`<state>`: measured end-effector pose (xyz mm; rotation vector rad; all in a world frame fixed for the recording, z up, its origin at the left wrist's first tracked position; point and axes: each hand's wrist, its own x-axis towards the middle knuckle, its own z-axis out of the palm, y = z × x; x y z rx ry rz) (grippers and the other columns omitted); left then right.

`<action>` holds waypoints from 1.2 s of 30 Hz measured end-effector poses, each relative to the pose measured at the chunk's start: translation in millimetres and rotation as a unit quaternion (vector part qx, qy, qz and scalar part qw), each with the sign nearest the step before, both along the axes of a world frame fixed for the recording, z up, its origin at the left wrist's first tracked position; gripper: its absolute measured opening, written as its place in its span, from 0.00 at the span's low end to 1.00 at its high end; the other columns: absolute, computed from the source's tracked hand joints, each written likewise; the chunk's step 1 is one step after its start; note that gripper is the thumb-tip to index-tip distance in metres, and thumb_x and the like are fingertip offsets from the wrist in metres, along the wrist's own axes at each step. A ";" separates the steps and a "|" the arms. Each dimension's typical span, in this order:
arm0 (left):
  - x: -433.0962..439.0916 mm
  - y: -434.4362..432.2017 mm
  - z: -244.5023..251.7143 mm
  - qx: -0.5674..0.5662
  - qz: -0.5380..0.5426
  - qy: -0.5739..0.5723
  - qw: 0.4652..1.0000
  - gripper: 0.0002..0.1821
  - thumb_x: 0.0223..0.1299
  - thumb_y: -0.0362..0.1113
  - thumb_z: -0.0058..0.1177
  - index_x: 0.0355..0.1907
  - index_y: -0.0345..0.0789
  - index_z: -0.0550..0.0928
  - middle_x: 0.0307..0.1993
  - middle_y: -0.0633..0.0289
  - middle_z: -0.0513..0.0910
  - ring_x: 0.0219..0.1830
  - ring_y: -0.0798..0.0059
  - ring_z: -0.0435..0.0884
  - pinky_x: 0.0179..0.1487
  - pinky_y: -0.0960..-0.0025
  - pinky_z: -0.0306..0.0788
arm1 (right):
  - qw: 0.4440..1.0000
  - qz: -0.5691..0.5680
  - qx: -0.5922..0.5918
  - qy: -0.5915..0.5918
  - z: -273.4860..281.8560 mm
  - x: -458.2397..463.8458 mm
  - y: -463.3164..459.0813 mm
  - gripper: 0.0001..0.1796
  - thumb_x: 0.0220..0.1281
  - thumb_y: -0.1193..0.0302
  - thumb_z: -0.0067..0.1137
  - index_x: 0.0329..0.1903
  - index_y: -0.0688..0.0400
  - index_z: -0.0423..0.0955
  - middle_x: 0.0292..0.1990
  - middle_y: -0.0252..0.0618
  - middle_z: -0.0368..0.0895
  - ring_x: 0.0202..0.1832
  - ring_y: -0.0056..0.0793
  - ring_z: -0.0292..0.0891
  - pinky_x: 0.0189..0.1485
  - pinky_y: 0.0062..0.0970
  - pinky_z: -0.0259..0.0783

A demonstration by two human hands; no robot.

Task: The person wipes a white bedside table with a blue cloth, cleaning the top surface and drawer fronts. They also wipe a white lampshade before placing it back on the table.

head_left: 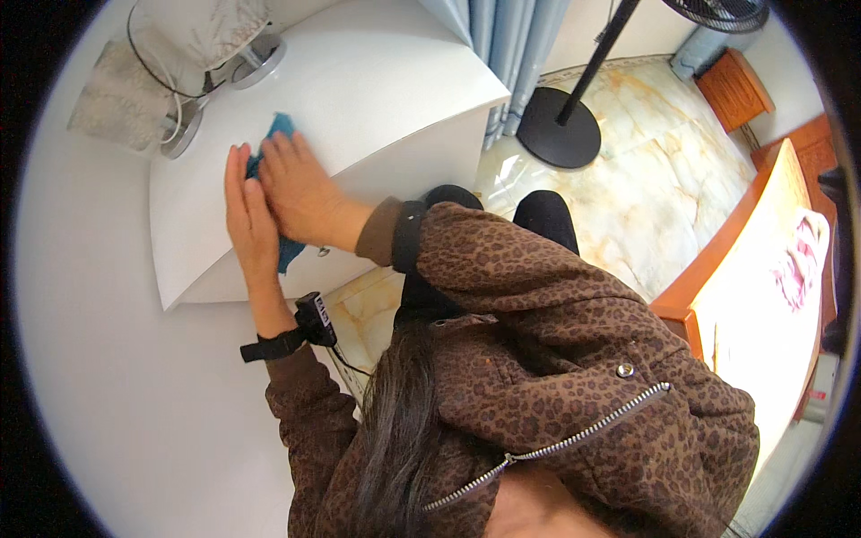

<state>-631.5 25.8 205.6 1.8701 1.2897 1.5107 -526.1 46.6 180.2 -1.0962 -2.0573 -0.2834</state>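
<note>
A blue cloth (pixel 290 253) lies on the white cabinet top (pixel 350 74), with one end reaching over its front edge. My right hand (pixel 301 191) rests flat on the cloth and covers its middle. Close against it, my left hand (pixel 249 208) is turned on its side with the fingers straight and the thumb a little apart. It touches or nearly touches the cloth's left side; whether it pinches any of the cloth is hidden. On my left wrist sits a black strap with a small device (pixel 315 319).
Two table lamps (pixel 259 67) with loose cords stand at the cabinet's back left. A metal knob (pixel 323 251) is on its front. Beyond are a blue curtain (pixel 511 54) and a fan's round black base (pixel 558 128). A wooden-edged bed (pixel 746 195) is on the right.
</note>
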 end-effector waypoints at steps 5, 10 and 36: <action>-3.2 -3.7 0.8 0.012 -0.014 0.016 1.000 0.22 0.74 0.33 0.37 0.66 0.30 0.69 0.66 0.53 0.71 0.67 0.65 0.69 0.69 0.65 0.60 | 0.996 0.079 -0.030 0.032 -4.4 11.9 8.5 0.25 0.57 0.63 0.53 0.54 0.67 0.74 0.56 0.58 0.72 0.64 0.55 0.63 0.71 0.51 0.48; 0.7 -3.0 -0.2 -0.008 -0.008 -0.029 1.000 0.20 0.74 0.31 0.38 0.65 0.29 0.71 0.64 0.54 0.73 0.66 0.67 0.71 0.68 0.65 0.63 | 0.999 0.027 -0.019 0.039 9.0 104.8 5.6 0.22 0.55 0.72 0.55 0.55 0.54 0.76 0.57 0.49 0.75 0.62 0.48 0.68 0.69 0.47 0.57; 19.3 -11.7 11.6 0.110 0.129 0.251 0.953 0.18 0.66 0.24 0.45 0.58 0.32 0.76 0.54 0.54 0.80 0.55 0.57 0.77 0.59 0.62 0.71 | 0.987 0.073 -0.139 -0.046 57.1 135.4 3.7 0.24 0.63 0.76 0.48 0.63 0.61 0.66 0.61 0.53 0.71 0.66 0.51 0.64 0.72 0.44 0.56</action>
